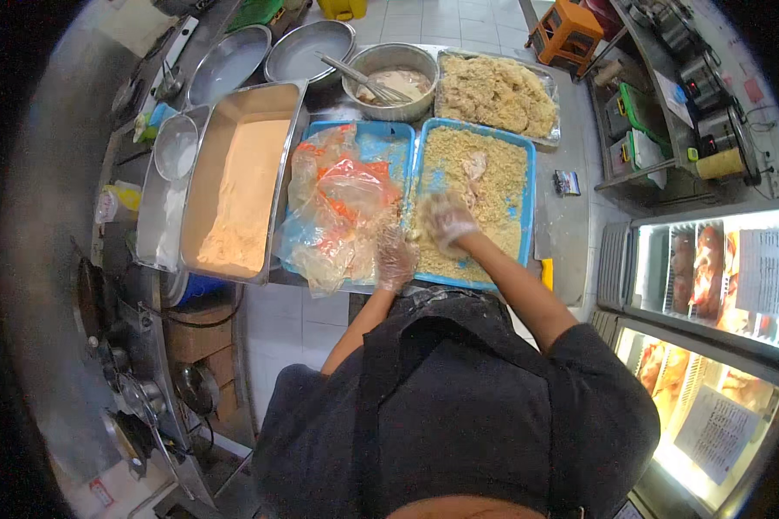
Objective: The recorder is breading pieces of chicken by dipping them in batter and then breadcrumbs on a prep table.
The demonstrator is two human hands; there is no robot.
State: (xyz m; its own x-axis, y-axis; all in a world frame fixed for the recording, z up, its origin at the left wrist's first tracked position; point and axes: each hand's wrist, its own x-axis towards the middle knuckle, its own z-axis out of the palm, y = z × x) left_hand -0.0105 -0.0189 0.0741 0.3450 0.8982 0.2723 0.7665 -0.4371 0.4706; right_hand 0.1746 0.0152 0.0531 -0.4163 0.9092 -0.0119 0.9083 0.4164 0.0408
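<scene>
My right hand, in a clear plastic glove, is down on the pale crumbs in the right blue tray. A pale piece of what looks like raw meat lies on the crumbs just beyond it. My left hand, also gloved, is at the right side of the left blue tray. It is beside a crumpled clear plastic bag with red print, and whether it grips the bag is unclear. The fingers of both hands are blurred or partly hidden.
A deep metal pan of orange-tinted powder stands left. Behind the trays are a pot with a whisk, and a tray of crumb-coated pieces. A yellow-handled tool lies right, near lit display cabinets.
</scene>
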